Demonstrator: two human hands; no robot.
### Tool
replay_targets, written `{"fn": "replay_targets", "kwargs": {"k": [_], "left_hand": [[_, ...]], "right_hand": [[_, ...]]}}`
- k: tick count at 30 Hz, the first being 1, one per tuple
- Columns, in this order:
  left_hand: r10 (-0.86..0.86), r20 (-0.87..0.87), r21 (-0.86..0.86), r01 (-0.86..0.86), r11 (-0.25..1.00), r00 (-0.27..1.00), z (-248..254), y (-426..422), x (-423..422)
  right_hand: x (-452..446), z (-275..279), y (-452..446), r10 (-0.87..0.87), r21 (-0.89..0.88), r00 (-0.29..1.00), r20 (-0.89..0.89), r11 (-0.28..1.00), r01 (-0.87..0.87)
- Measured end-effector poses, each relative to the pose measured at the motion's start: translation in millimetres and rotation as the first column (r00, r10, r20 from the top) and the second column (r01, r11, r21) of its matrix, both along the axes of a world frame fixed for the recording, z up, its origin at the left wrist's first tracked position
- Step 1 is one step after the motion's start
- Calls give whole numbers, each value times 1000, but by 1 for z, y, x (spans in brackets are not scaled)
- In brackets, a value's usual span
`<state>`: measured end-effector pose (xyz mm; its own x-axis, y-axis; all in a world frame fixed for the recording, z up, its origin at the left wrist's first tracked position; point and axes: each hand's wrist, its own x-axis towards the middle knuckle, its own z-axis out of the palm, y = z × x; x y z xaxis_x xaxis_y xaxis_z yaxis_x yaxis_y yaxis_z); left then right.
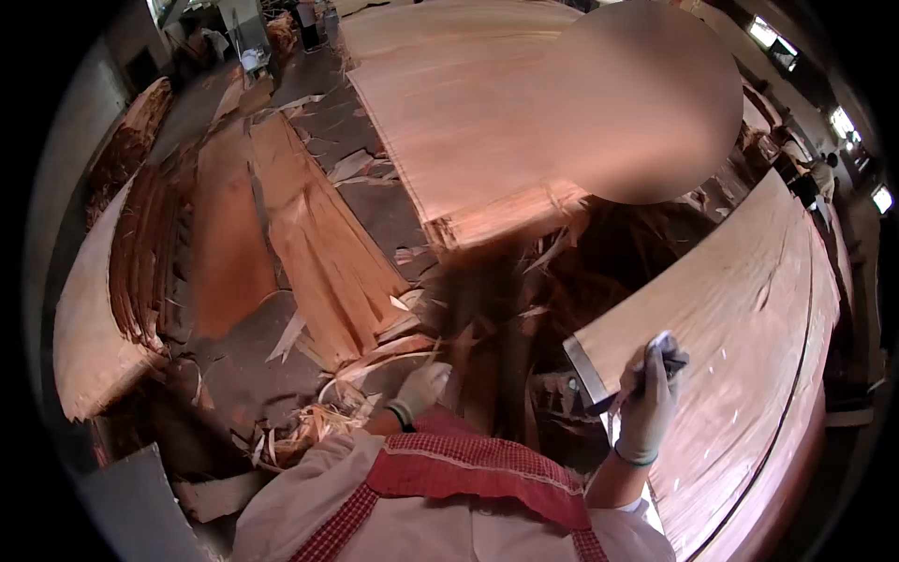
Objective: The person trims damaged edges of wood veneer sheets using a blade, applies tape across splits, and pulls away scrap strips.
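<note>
My right hand (648, 412), in a pale glove, is raised over the near left edge of a large stack of wood veneer sheets (740, 347). Its fingers are wrapped round a dark-handled knife (601, 406), whose dark blade points left past the wrist. My left hand (424, 386), also gloved, is in front of the red checked apron (478, 464), with its fingers curled. What it holds, if anything, I cannot make out. Below and left of it lie torn veneer scraps (323, 426).
Long loose veneer pieces (323, 253) lie on the dark floor (361, 211). A broad veneer stack (468, 112) stands ahead, partly covered by a blurred patch. Another stack (89, 328) is at the left. A person (822, 178) is at the far right.
</note>
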<state>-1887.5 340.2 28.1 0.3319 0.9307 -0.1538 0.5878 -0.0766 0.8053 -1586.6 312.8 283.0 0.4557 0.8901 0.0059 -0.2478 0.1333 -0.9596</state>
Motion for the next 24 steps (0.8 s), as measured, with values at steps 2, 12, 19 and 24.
{"fn": "replay_targets", "kwargs": {"k": [2,12,19,24], "left_hand": [[-79,-41,141,84,986,996,-8,58,-44],[571,59,-609,-424,671,819,-162,363,-118],[434,-172,-585,-446,678,885,-169,483,-90],[688,-58,-816,-432,385,723,-168,532,-75]], "right_hand": [[-28,6,50,28,64,995,-91,998,-22],[10,12,159,-372,-41,927,58,926,374],[86,-10,246,-523,-6,850,58,851,525],[131,0,320,-509,-3,859,53,860,510]]}}
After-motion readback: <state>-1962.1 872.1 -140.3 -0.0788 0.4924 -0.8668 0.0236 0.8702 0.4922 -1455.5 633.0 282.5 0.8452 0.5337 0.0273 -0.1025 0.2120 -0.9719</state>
